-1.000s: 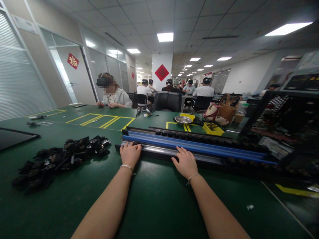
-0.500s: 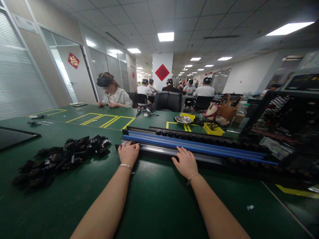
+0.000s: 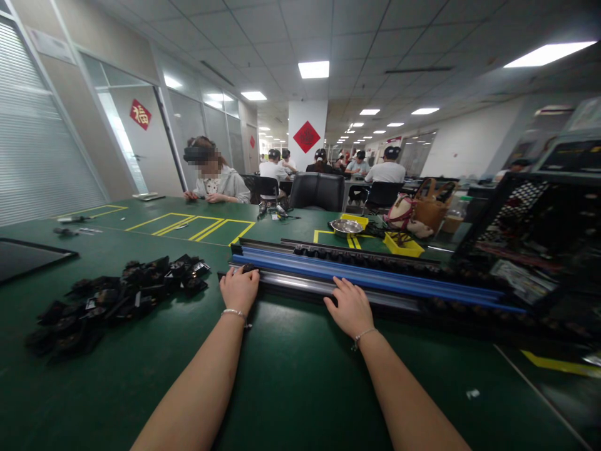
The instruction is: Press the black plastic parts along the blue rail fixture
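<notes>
A long rail with a silvery channel (image 3: 293, 282) lies across the table, a blue rail (image 3: 375, 274) alongside its far edge. My left hand (image 3: 238, 289) is closed over the silvery rail's left end. A small black part (image 3: 248, 267) shows by its thumb and fingertips; the rest of it is hidden. Further right, my right hand (image 3: 350, 305) lies on the same rail with its fingers stretched out and holds nothing. Several black parts (image 3: 434, 305) sit in the right stretch of the rail. To the left is a pile of similar black parts (image 3: 141, 288).
A dark flat panel (image 3: 32, 260) lies at the left edge. Beyond the rails are a metal bowl (image 3: 346, 226) and a yellow tray (image 3: 402, 245). A black rack (image 3: 530, 232) stands at the right. Across the green table (image 3: 300, 388) sits a person (image 3: 220, 181).
My left hand has slid a little to the left along the rail, with the small black part at its fingers. My right hand has stayed in place.
</notes>
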The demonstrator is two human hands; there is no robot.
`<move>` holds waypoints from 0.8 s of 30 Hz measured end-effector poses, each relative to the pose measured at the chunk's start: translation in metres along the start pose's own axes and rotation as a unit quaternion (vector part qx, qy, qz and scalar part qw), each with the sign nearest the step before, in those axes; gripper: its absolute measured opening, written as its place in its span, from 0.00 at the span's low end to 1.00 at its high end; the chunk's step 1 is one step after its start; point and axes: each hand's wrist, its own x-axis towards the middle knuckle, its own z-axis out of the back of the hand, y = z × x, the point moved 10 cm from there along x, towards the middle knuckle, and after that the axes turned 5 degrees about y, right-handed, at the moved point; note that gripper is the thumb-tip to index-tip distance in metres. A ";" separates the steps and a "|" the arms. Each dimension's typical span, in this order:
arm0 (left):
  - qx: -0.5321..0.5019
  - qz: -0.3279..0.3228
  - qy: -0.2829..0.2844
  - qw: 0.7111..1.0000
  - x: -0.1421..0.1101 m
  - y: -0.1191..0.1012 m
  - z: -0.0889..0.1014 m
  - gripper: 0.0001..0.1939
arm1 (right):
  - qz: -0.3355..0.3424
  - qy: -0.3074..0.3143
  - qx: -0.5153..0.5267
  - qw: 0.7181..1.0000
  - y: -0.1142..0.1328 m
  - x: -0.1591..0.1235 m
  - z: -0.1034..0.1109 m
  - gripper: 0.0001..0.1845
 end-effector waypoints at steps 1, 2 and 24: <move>0.001 0.000 -0.001 1.000 0.000 0.000 0.001 0.19 | 0.000 0.000 0.000 1.000 0.000 0.000 0.000 0.16; 0.002 -0.001 -0.003 1.000 -0.001 -0.001 0.002 0.19 | 0.000 -0.001 0.001 1.000 0.000 0.000 0.000 0.16; 0.018 0.058 -0.031 0.998 0.012 0.032 -0.006 0.20 | -0.002 0.007 0.009 1.000 0.000 0.000 -0.001 0.16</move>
